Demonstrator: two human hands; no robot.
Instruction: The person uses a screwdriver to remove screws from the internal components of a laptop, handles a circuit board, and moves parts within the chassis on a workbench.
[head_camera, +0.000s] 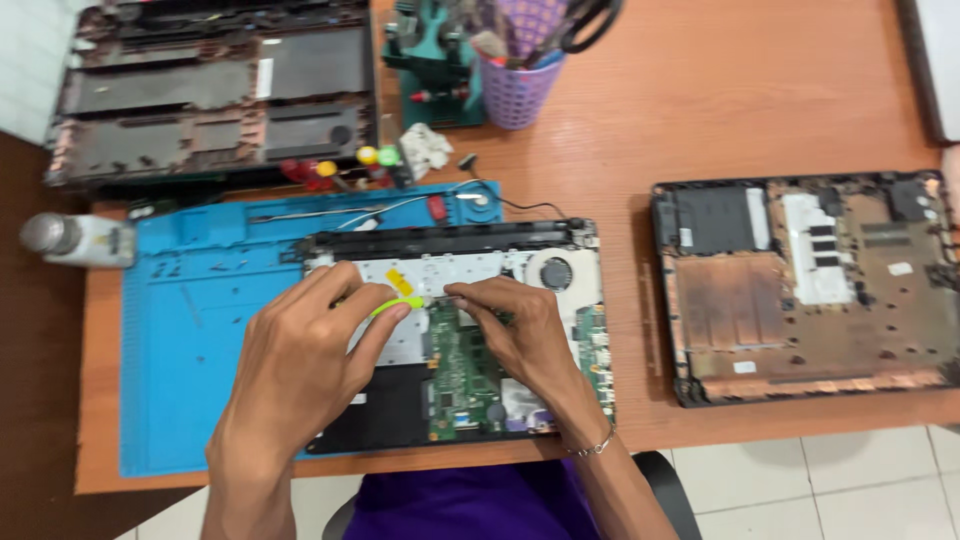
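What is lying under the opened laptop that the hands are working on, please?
A blue mat lies under the laptop, on the wooden table. The mat's part beneath the laptop is covered, so anything there cannot be seen.

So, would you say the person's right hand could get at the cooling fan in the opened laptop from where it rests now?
Probably yes: the right hand rests on the green circuit board, the cooling fan lies exposed just beyond its knuckles, and nothing covers it.

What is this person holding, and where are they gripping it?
The left hand pinches a slim yellow-green tool by its rear end. The right hand presses on the opened laptop, holding nothing visible.
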